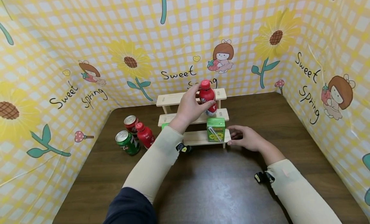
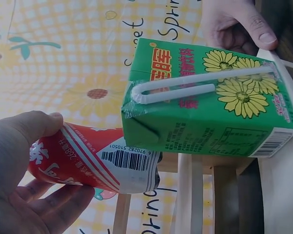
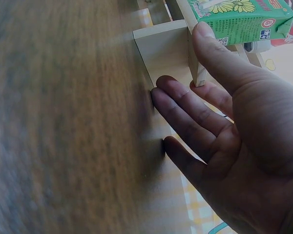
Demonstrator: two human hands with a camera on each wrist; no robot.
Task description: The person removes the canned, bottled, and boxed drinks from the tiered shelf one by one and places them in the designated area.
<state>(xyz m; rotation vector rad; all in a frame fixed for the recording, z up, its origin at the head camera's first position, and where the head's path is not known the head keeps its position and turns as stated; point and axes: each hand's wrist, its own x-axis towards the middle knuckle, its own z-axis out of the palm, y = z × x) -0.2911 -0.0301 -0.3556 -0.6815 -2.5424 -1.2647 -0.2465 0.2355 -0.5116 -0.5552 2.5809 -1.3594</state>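
Observation:
My left hand [image 1: 189, 107] grips a red bottle [image 1: 206, 95] with a red cap. The bottle is upright over the right part of the stepped wooden shelf [image 1: 196, 139], its base overlapping the middle step in the head view. On the right end of the lowest step stands a green drink carton [image 1: 216, 130] with yellow flowers and a white straw [image 2: 176, 87] on its front. Beside that carton, my right hand [image 1: 247, 139] holds the end of the lowest step between thumb and index finger. Its other fingers [image 3: 185, 117] extend below the board, near the tabletop.
Left of the shelf stand a red can [image 1: 131, 124], a green can [image 1: 127, 143] and a second red bottle [image 1: 145, 135]. Part of another green item [image 1: 164, 125] shows behind my left forearm. A yellow checked cloth [image 1: 179, 41] encloses the brown table [image 1: 219, 182] at the back and sides.

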